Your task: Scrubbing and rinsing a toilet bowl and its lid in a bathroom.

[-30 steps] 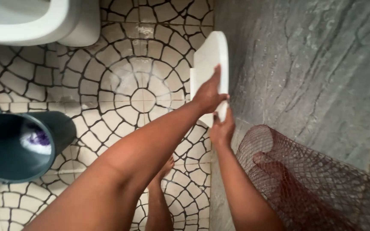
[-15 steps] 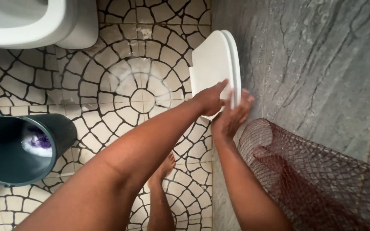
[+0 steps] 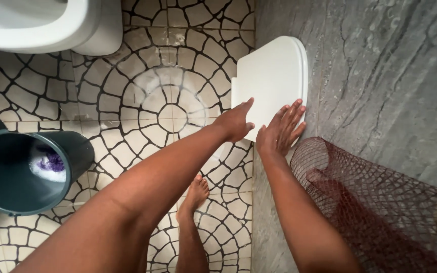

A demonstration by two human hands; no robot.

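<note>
Head view: a white toilet seat lid (image 3: pixel 274 81) stands on edge on the mosaic-tiled floor (image 3: pixel 142 101), leaning against the grey stone wall (image 3: pixel 380 76). The left hand (image 3: pixel 236 121) presses its near edge, fingers together; the right hand (image 3: pixel 281 132) lies flat on its face, fingers spread. Steadying it likely calls for even pressure from both palms. A dark bucket (image 3: pixel 24 172) sits left, red netting (image 3: pixel 380 212) right.
</note>
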